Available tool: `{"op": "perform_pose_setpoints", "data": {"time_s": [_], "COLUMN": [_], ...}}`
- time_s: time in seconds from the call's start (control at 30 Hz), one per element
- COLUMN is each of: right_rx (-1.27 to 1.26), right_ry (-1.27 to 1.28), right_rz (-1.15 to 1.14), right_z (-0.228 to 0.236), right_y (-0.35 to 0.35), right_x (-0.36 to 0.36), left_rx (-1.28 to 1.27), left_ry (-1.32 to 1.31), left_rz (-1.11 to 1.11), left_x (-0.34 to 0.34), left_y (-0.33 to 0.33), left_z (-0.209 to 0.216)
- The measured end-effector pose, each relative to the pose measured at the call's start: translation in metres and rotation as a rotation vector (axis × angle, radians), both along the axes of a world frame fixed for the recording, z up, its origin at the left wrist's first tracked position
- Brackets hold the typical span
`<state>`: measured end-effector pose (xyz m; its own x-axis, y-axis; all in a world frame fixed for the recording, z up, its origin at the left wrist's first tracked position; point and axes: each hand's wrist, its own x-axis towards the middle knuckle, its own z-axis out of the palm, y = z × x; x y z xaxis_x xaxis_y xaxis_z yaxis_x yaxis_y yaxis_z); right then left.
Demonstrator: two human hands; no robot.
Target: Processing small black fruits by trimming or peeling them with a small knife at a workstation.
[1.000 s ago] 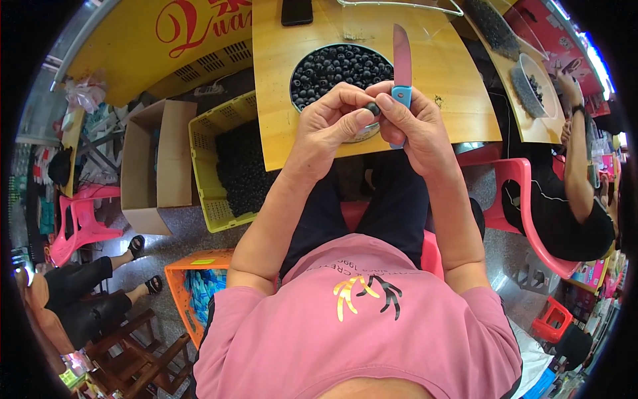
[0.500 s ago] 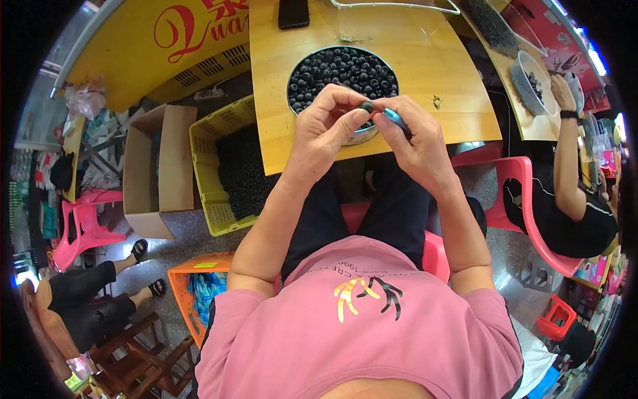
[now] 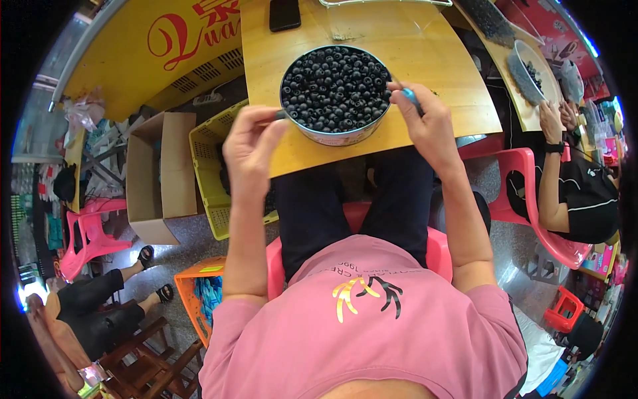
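Note:
A round tin (image 3: 339, 137) with a printed wall stands near the front edge of the wooden table, filled with small, dark, round bead-like pieces (image 3: 335, 86). At its left rim my left hand (image 3: 251, 149) pinches one dark round piece (image 3: 280, 115) between thumb and fingers; the hand is slightly blurred. By the right rim, my right hand (image 3: 428, 120) grips a slim blue-handled tool (image 3: 409, 97). The tool's thin tip points toward the tin, and its exact kind is unclear.
A phone (image 3: 284, 14) lies at the table's far left. Left of the table stand a yellow crate (image 3: 211, 193) and a cardboard box (image 3: 178, 166); an orange crate (image 3: 189, 282) of blue packets is nearer. At right, another person's hand (image 3: 550, 123) works by a white bowl (image 3: 520, 70).
My hands have parted from above the tin's near rim. The left moved left with a dark piece; the right moved slightly right with the tool. The tin's contents are now in full view.

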<state>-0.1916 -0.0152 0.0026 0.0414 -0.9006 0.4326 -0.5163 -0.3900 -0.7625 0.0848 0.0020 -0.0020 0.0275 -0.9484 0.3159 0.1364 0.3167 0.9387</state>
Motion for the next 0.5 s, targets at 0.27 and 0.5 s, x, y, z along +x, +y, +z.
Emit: {"op": "perform_pose_setpoints", "data": {"time_s": [0.27,0.5], "right_rx": [0.198,0.32], "right_ry": [-0.233,-0.492], "right_rz": [-0.106,-0.07], "right_z": [-0.031,-0.033], "right_y": [-0.007,0.007], "right_x": [-0.027,-0.023], "left_rx": [0.094,-0.278], "left_ry": [-0.415,-0.656], "left_rz": [0.409,-0.196], "left_x": [0.061,-0.052], "left_y": [0.01,-0.029], "left_z": [-0.04,-0.004]}}
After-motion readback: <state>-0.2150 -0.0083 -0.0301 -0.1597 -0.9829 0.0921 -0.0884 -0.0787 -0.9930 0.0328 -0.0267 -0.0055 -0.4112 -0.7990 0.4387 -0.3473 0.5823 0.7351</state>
